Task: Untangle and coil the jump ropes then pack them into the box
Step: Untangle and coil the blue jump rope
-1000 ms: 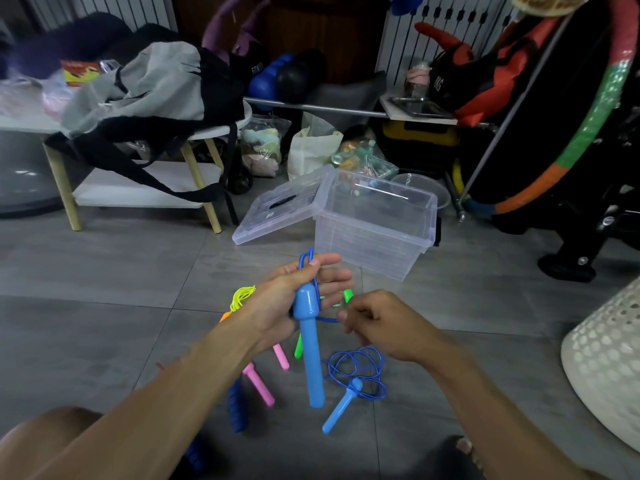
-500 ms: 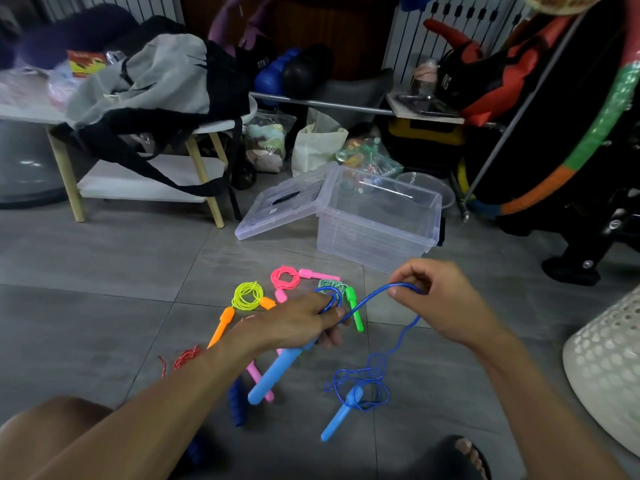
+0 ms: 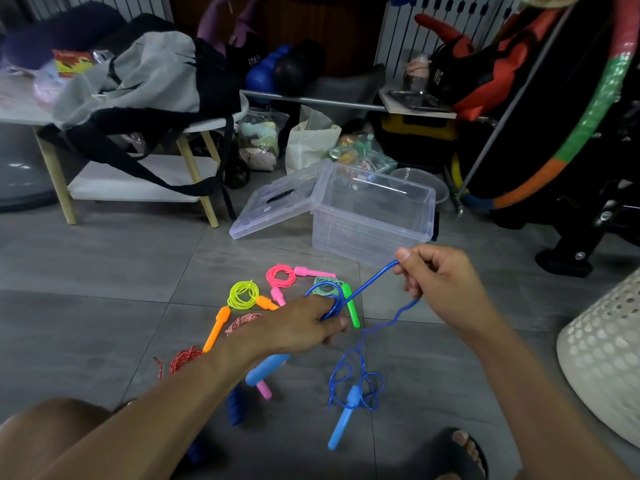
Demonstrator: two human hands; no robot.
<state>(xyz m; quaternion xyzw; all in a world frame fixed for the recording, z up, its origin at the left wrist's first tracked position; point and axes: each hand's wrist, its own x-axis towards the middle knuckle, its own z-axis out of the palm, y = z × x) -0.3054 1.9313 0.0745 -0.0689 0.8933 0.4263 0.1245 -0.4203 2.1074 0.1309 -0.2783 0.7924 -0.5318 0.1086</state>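
Note:
My left hand [image 3: 304, 325] grips one light-blue handle [image 3: 265, 370] of the blue jump rope, with a loop of its cord round the fingers. My right hand [image 3: 440, 285] pinches the blue cord [image 3: 367, 284] and holds it taut up to the right. The rest of the cord hangs down to a loose tangle [image 3: 360, 382] and the second blue handle [image 3: 343, 422] on the floor. Coiled yellow [image 3: 243, 294], pink [image 3: 281, 276] and green [image 3: 327, 284] ropes lie on the tiles beyond my left hand. The clear plastic box [image 3: 374, 216] stands open behind them, its lid [image 3: 277, 202] leaning beside it.
A red-and-white cord [image 3: 183, 358] and a dark blue handle [image 3: 235, 405] lie by my left forearm. A white perforated basket [image 3: 602, 355] stands at the right. A low table with a grey bag [image 3: 138, 81] and piled gear fill the back. My sandalled foot [image 3: 460, 448] is at the bottom.
My right hand has drawn the blue cord up and out to the right, away from the left hand. My left hand dropped lower and tipped the handle down, uncovering the coiled ropes.

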